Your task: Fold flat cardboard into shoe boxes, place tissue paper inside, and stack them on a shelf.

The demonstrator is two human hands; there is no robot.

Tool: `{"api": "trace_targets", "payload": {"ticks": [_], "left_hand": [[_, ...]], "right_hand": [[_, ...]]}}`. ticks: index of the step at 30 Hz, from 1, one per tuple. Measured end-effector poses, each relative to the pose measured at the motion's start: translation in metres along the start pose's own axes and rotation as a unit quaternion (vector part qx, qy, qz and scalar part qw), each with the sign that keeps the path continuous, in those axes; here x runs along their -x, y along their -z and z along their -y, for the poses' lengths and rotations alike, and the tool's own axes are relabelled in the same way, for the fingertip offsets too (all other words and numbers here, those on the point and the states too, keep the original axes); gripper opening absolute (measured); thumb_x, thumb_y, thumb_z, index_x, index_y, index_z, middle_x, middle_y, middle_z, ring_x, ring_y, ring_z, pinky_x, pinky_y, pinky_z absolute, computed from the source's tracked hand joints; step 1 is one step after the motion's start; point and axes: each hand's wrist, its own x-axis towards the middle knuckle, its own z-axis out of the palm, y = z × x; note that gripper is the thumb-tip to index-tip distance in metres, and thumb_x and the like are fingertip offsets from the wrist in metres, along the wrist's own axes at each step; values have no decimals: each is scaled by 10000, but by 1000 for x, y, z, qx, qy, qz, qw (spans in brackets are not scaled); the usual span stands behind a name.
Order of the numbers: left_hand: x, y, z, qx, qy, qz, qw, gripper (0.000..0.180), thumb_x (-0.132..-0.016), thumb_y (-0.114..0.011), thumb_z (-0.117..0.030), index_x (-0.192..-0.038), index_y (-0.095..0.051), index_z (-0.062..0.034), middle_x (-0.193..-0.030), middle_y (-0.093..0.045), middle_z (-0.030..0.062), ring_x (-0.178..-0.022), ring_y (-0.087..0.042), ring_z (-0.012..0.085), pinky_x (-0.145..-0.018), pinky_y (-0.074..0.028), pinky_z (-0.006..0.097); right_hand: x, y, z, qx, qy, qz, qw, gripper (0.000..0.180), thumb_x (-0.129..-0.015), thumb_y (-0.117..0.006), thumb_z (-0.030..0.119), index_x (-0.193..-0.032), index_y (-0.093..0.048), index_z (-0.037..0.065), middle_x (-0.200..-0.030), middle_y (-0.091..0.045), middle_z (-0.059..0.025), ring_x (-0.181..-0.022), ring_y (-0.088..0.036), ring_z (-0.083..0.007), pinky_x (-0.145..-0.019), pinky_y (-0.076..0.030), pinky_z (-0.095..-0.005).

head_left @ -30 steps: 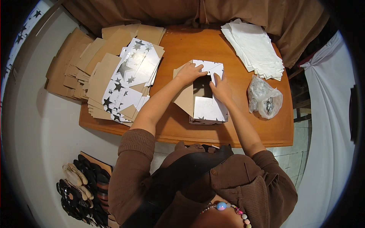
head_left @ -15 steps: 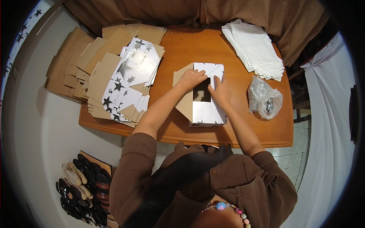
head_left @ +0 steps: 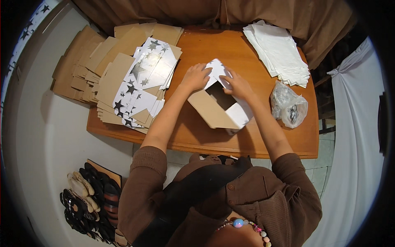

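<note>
We hold the box (head_left: 238,113) with both hands near the middle of the desk (head_left: 205,43), just in front of us and set at a slant. Our left hand (head_left: 196,78) lies at its far left corner, fingers bent over the edge and gripping it, their tips on the white far flap (head_left: 215,68); the thumb is hidden. Our right hand (head_left: 238,85) grips the far right side, its fingers curled in toward the opening and their tips near those of the other hand.

The box is open on top, and its inside is dark. A brown flap (head_left: 212,109) stands out on the left and near side, while the far and near ends show white. We cannot tell whether the base sits flat on the desk.

To our left lie piles of brown card (head_left: 111,68), with white card (head_left: 129,96) printed with dark and silver stars on top. At the far right of the desk is a loose stack of white paper (head_left: 275,51), its edges uneven. Just nearer than that sits a clear plastic bag (head_left: 295,109), crumpled, with something dark inside that we cannot make out.

Brown curtains (head_left: 173,10) hang behind the desk, and a white cloth (head_left: 352,94) hangs to the right. Shoes (head_left: 92,197), black, tan and brown, are gathered below us on the left. We wear brown sleeves (head_left: 146,173) pushed up to the elbows and a bead necklace (head_left: 238,223).
</note>
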Motion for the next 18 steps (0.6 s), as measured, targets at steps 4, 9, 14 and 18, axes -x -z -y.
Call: {"api": "trace_targets", "payload": {"ticks": [4, 9, 14, 18], "left_hand": [[13, -4, -1, 43, 57, 58, 996, 387, -862, -537, -298, -1240, -564, -217, -1358, -430, 129, -1167, -476, 359, -982, -387, 444], [42, -9, -7, 63, 132, 65, 987, 372, -871, -538, -333, -1233, -575, -257, -1362, -419, 103, -1030, -547, 381, -896, -462, 433], [73, -7, -24, 62, 168, 42, 983, 363, -870, -552, -348, -1213, -588, -235, -1339, -429, 135, -956, -579, 370, -859, -477, 437], [91, 3, -58, 68, 230, 64, 969, 377, -880, -545, -345, -1217, -576, -179, -1298, -453, 166, -993, -553, 378, -900, -437, 489]], "right_hand": [[-11, 11, 10, -8, 98, 87, 991, 349, -814, -635, 253, -1153, -589, 180, -1362, -413, -103, -1142, -505, -314, -886, -474, -402], [21, 13, 18, -111, 27, 45, 992, 328, -885, -549, 315, -1132, -619, 111, -1320, -476, -133, -1132, -517, -321, -931, -438, -398], [82, 46, 30, -232, 6, 111, 966, 423, -916, -466, 368, -1167, -601, 55, -1292, -512, -163, -1190, -477, -332, -999, -373, -403], [113, 53, 43, -118, 36, 126, 984, 449, -921, -448, 376, -1254, -542, 90, -1372, -438, -156, -1310, -347, -324, -1081, -254, -472]]}}
